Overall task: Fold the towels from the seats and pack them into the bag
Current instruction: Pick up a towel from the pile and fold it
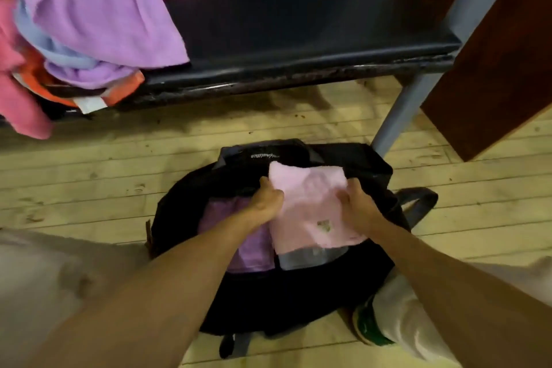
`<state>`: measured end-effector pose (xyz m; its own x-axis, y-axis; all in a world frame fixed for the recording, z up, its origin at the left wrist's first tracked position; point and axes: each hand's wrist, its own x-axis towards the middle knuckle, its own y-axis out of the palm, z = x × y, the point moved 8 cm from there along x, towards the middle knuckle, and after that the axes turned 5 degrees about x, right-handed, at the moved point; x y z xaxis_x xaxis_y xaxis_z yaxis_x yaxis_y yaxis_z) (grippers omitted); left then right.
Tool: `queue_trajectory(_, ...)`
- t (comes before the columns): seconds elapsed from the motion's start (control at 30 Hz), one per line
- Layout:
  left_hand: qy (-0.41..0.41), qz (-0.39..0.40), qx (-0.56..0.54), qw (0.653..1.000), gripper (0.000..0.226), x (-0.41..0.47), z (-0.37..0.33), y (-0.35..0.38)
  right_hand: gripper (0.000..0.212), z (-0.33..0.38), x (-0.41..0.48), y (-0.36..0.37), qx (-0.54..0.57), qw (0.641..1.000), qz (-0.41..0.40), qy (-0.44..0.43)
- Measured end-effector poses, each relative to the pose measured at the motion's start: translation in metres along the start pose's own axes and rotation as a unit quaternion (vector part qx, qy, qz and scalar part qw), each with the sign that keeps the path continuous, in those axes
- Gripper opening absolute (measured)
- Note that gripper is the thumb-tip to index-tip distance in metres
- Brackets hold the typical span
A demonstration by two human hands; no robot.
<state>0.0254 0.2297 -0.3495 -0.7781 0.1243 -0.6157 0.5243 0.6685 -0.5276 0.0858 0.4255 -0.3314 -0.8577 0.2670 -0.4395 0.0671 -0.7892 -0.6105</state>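
- The left hand (267, 197) and right hand (355, 203) each grip a side edge of a folded pink towel (310, 206), fingers curled round it, which keeps the fold from springing open.
- The towel sits over the open mouth of the black bag (268, 293) on the floor, partly inside; it looks about to be pushed down.
- A folded purple towel (254, 248) already lies in the bag, just left of the pink one, so the pink one likely fills the free side.
- Loose towels (98, 15), purple, pink and blue, are heaped on the dark seat (298, 24) beyond, unfolded; much of the task remains.
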Motion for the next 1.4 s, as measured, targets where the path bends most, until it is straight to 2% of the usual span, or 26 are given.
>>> queue_trajectory(0.13, 0.006, 0.018, 0.07, 0.997, 0.058, 0.028, 0.018, 0.04, 0.012, -0.037, 0.019, 0.019, 0.018, 0.998, 0.002, 0.053)
queue_trajectory(0.3, 0.014, 0.065, 0.122, 0.99, 0.061, 0.048, 0.049, 0.068, 0.034, -0.064, 0.026, 0.043, -0.012, 0.998, 0.028, 0.056)
queue_trajectory(0.47, 0.021, 0.044, 0.089, 0.995, 0.058, 0.058, 0.061, 0.079, 0.034, -0.075, 0.028, 0.053, -0.035, 0.998, -0.008, 0.056)
queue_trajectory(0.57, 0.005, 0.031, 0.095, 0.995, 0.056, 0.062, 0.066, 0.078, 0.038, -0.078, 0.031, 0.06, -0.076, 0.994, 0.001, 0.079)
queue_trajectory(0.73, -0.023, 0.075, 0.098, 0.992, 0.045, 0.058, 0.06, 0.066, 0.042, -0.072, 0.031, 0.054, -0.118, 0.986, 0.017, 0.114)
queue_trajectory(0.87, -0.002, 0.1, 0.149, 0.984, 0.036, 0.044, 0.038, 0.039, 0.038, -0.048, 0.021, 0.032, -0.163, 0.98, 0.011, 0.113)
queue_trajectory(0.93, 0.025, 0.082, 0.146, 0.986, 0.015, 0.028, 0.016, 0.016, 0.038, -0.032, 0.017, 0.017, -0.17, 0.98, -0.001, 0.103)
queue_trajectory(1.0, 0.049, 0.065, 0.128, 0.988, 0.023, 0.011, -0.002, -0.009, 0.033, -0.01, 0.014, 0.001, -0.159, 0.984, -0.01, 0.076)
queue_trajectory(1.1, 0.074, 0.063, 0.086, 0.992, 0.017, -0.015, -0.026, -0.043, 0.027, 0.033, 0.005, -0.023, -0.116, 0.993, 0.004, 0.035)
queue_trajectory(1.2, 0.107, 0.063, 0.07, 0.99, 0.022, -0.048, -0.052, -0.078, 0.023, 0.084, -0.011, -0.043, -0.044, 0.999, 0.027, 0.006)
queue_trajectory(1.4, 0.213, 0.013, 0.045, 0.976, 0.018, -0.12, -0.103, -0.167, 0.01, 0.201, -0.053, -0.082, 0.051, 0.99, -0.021, -0.132)
